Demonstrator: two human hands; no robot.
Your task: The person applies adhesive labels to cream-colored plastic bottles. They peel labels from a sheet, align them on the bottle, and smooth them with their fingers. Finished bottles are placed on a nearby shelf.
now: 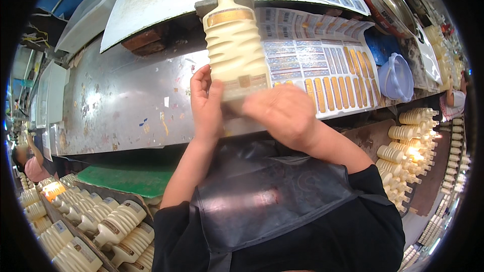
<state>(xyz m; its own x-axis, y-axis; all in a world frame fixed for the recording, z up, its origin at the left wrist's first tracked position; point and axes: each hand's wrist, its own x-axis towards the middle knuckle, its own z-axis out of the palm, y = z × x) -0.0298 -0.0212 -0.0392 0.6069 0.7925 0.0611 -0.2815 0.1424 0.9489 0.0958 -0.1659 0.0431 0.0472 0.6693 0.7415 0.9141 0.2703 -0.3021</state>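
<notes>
A cream bottle [234, 53] with wavy ridges and gold-brown label bands lies in front of me, its neck pointing away and resting over a grey block [206, 6]. My left hand [206, 100] grips the lower left side of the bottle, fingers curled at its edge and thumb against it. At the bottle's lower right end is my right hand [285, 113], smeared by motion. Its fingers cannot be made out clearly, nor whether it touches the bottle. Right beside the bottle lie sheets of gold and blue labels [330, 73].
The worktable [126, 95] is scuffed metal, with a raised white board [161, 0] behind it. A blue-grey bucket [396, 78] and a large metal basin [385, 0] stand right. Rows of cream bottles [121, 221] fill the lower left; more bottles [403, 141] lie right. Other people are farther off.
</notes>
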